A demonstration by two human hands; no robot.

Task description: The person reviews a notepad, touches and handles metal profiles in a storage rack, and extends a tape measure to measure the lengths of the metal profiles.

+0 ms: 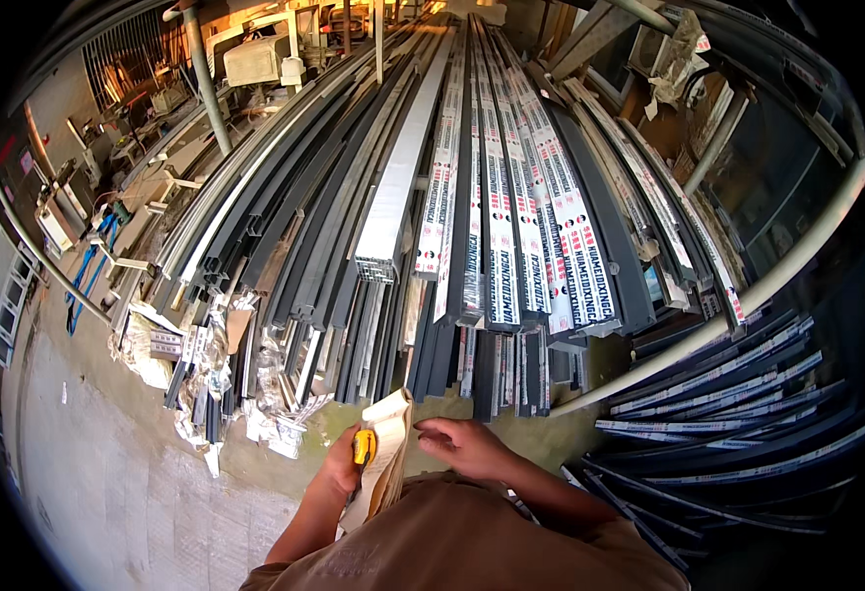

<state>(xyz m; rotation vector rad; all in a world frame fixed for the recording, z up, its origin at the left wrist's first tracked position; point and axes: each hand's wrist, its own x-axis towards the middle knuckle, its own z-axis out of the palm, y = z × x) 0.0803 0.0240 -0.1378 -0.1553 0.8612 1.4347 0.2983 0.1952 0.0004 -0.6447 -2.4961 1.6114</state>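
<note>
My left hand [337, 463] is closed round a worn, tan-paged notebook [389, 439] and a yellow tape measure [364, 446]. The tape measure lies against the notebook's left side, and the pages stand up in front of my body. Just right of the notebook is my right hand [474, 450], fingers stretched toward its edge and holding nothing that I can see. Beyond both hands, the ends of long metal profiles [393, 227] point toward me in a large stack. Many are dark grey; others are white or wrapped in printed film [575, 251].
A pale curved rail [777, 281] runs along the right, with more dark wrapped profiles [728, 394] beneath it. Torn plastic wrapping [218, 379] hangs from the stack's left end. Farther left are a grey post [206, 84], a blue strap [86, 271] and bare concrete floor [127, 463].
</note>
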